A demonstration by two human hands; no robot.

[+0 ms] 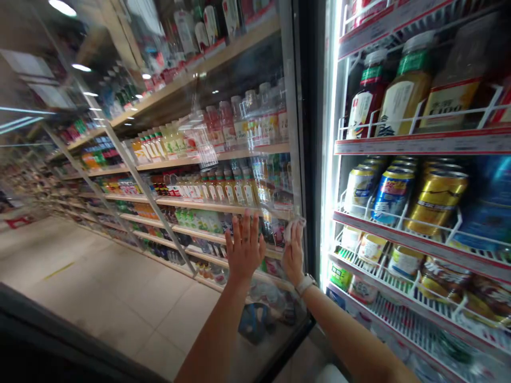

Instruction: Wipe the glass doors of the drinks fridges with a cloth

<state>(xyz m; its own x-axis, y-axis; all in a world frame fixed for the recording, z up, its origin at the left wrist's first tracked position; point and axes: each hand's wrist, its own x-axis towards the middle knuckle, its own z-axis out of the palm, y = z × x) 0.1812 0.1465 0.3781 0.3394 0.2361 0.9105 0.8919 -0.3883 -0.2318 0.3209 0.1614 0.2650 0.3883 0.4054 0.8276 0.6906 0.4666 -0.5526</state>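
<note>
I press both hands to the glass door (273, 207) of a lit drinks cooler (415, 138) in a shop aisle. My left hand (244, 247) lies on the pane with the fingers up and spread wide, holding nothing. My right hand (294, 252), its fingers narrow and close together, holds a crumpled white cloth (290, 230) against the glass just beside the door's dark frame (311, 159). The cloth sits under and around my fingertips, higher than the pale band (305, 284) on my right wrist. My hands are near each other but apart, the left one farther in on the pane.

To the right of the frame, a bright light strip (330, 133) runs down the cooler's edge. Inside, juice bottles (403, 98) stand upright on a wire rack; below them are rows of cans, among them a blue can (393, 196) and a gold can (437, 205). Red-edged price strips (423, 143) front the racks.

In the glass, long shelves (207, 207) of bottled drinks recede to the left above a tiled floor (120, 292); whether seen through it or mirrored, I cannot tell. A red stool (19, 222) shows at far left, blurred.
</note>
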